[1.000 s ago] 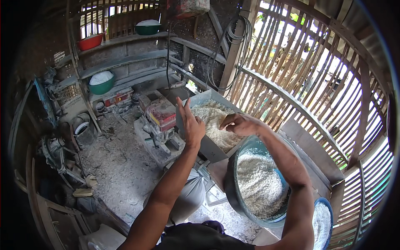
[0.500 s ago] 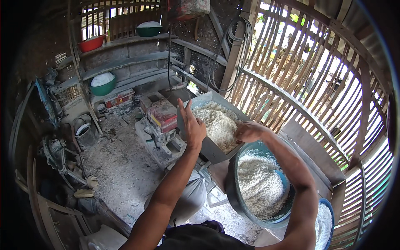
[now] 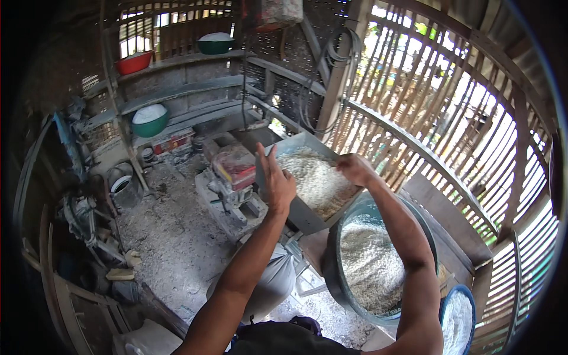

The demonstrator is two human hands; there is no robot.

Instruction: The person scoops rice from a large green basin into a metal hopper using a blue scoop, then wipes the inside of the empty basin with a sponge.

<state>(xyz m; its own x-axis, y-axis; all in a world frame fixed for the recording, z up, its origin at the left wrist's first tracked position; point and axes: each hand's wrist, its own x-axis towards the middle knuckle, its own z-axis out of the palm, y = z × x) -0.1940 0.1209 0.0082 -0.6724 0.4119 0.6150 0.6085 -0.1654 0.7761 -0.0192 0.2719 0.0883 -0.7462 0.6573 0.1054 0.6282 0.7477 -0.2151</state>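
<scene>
A square metal hopper [image 3: 309, 220] holds pale, coarse ground grain [image 3: 313, 180]. My left hand [image 3: 278, 184] lies against its left wall, index and middle fingers stretched up and apart, the others partly bent. Over the hopper's right wall is my right hand [image 3: 356, 170], its fingers curled at the edge of the grain. Whether anything is inside those fingers is hidden. Below my right forearm stands a large teal tub [image 3: 332, 278] of similar ground grain [image 3: 370, 260], partly covered by the arm.
Left of the hopper sits a red-topped machine [image 3: 234, 168]. A filled white sack [image 3: 269, 287] stands below my left arm. A blue-rimmed basin of white powder [image 3: 458, 319] is at lower right. Green [image 3: 151, 127] and red basins [image 3: 134, 63] rest along the back shelves.
My right hand has moved away from the hopper's near corner, up toward its right wall. The grain there looks flatter and more spread. My left hand stays at the left wall.
</scene>
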